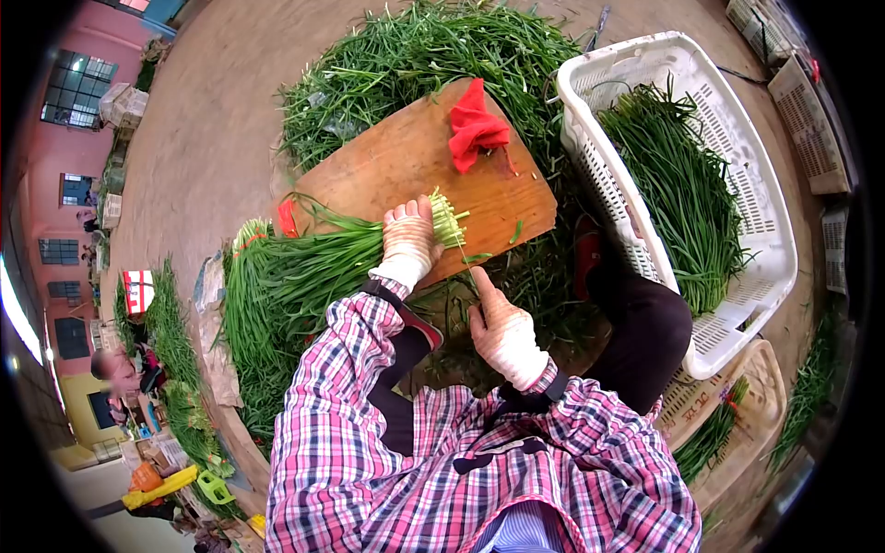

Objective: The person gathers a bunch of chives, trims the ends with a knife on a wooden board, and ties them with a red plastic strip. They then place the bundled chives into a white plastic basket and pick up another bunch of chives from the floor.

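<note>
My left hand (410, 241), its palm and wrist wrapped in pale cloth, is closed around a bunch of garlic chives (336, 256). The pale stem ends (447, 219) stick out past my fingers over a wooden board (387, 152). Close to those ends, my right hand (507, 332), also wrapped, grips a thin-bladed knife (466, 256). Its narrow blade points up toward the stems, and its handle is hidden in my palm. On the board lie a crumpled red cloth (477, 129) and a few green scraps. A red strip (287, 217) rests at the board's left edge.
A large heap of loose chives (442, 46) lies behind the board. To the right stands a white plastic crate (604, 175) with chives (673, 184) inside. Another crate (770, 378) is below it. More chives (249, 359) lie at left; another person (120, 373) is farther off.
</note>
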Available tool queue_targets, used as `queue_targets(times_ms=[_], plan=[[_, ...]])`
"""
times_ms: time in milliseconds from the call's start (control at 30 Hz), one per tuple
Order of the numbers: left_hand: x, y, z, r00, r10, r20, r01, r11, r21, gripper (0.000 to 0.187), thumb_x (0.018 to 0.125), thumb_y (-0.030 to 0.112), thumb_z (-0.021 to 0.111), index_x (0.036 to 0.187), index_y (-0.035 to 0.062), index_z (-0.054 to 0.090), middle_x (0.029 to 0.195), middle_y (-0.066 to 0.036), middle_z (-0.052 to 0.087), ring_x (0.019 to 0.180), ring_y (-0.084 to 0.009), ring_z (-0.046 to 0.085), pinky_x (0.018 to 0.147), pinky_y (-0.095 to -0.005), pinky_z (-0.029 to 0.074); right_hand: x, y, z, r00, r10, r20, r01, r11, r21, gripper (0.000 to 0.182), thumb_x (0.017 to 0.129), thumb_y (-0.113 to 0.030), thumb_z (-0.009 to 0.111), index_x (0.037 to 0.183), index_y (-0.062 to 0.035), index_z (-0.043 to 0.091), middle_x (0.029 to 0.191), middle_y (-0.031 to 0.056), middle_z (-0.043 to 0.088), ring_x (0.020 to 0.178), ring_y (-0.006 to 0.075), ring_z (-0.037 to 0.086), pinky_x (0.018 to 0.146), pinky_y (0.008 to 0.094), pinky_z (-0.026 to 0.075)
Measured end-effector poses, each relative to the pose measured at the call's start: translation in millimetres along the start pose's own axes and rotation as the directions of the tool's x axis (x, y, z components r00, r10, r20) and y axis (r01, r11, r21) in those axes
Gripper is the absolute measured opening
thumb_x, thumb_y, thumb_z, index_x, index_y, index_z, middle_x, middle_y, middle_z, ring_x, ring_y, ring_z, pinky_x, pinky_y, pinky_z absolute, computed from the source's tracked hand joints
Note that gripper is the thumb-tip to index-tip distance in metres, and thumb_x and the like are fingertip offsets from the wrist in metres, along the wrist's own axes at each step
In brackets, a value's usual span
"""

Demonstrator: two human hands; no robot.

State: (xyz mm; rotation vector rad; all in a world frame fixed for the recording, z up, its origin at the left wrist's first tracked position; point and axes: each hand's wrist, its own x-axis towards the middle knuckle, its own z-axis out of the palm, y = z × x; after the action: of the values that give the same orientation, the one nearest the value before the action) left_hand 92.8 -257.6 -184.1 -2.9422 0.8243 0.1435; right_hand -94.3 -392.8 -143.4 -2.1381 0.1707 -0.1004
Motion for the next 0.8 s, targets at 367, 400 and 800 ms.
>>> queue_targets(times_ms=[367, 400, 800], plan=[[1.7, 2.5, -0.7, 0.999, -0.020, 0.031, 0.019, 0.999, 0.035, 0.083, 0.056, 0.032, 0.085, 0.123, 0.0079, 0.042, 0.111, -0.012, 0.052, 0.107, -0.0289, 0.051, 0.094, -0.0448, 0.038, 11.9, -5.0, 4.1, 0.974, 0.149, 0.172, -0.129, 0.984, -0.120, 0.056, 0.086, -0.012, 0.057, 0.138, -0.0046, 0.038, 0.086, 0.0197, 0.063, 0.074, 0.0398, 0.064, 0.063, 0.0477, 0.051], [1.2, 1.3, -0.1, 1.000, -0.012, 0.022, 0.011, 1.000, 0.023, 0.082, 0.056, 0.034, 0.084, 0.123, 0.0077, 0.044, 0.111, -0.012, 0.053, 0.108, -0.0289, 0.051, 0.094, -0.0447, 0.039, 14.8, 1.4, 13.4, 0.989, 0.096, 0.110, -0.089, 0.994, -0.064, 0.055, 0.087, -0.012, 0.055, 0.138, -0.0050, 0.036, 0.084, 0.0202, 0.064, 0.073, 0.0403, 0.064, 0.062, 0.0489, 0.051], [3.2, 2.1, -7.2, 0.997, 0.000, 0.078, -0.007, 0.996, 0.087, 0.074, 0.057, 0.024, 0.079, 0.120, 0.0069, 0.045, 0.111, -0.012, 0.054, 0.106, -0.0292, 0.053, 0.094, -0.0433, 0.040, 62.5, 26.5, 39.9, 0.991, 0.099, 0.085, -0.102, 0.994, 0.027, 0.041, 0.089, -0.014, 0.052, 0.128, -0.0027, 0.044, 0.077, 0.0222, 0.065, 0.075, 0.0407, 0.064, 0.066, 0.0487, 0.051]])
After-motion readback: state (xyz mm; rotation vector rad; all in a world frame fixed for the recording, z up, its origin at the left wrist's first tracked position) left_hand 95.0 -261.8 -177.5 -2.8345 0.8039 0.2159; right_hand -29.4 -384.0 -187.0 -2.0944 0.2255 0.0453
